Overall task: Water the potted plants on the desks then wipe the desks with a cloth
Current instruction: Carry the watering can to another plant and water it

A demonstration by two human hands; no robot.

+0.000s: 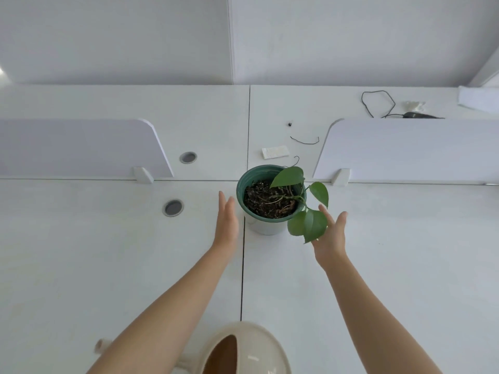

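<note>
Potted plant [272,197]: a green pot with dark soil and a few broad leaves, standing on the white desk [391,265] just right of the dark seam [243,265] between two desktops, near the low divider panels. Your left hand [226,222] is held flat and edge-on, fingers straight and together, just beside the pot's left wall and holding nothing; whether it touches the pot cannot be told. Your right hand [330,236] is spread wide, palm turned toward the plant, empty, with the lowest leaves [310,225] hanging in front of its fingers. Both forearms reach forward from the lower edge of the view. Between them, at the near edge, sits a cream watering can [251,349] with its oval opening facing up and its spout [101,346] pointing left. Two round grey cable grommets [173,207] are set in the left desktops. Beyond the pot lie a small white paper slip [275,151] and loose black cords [378,103].
</note>
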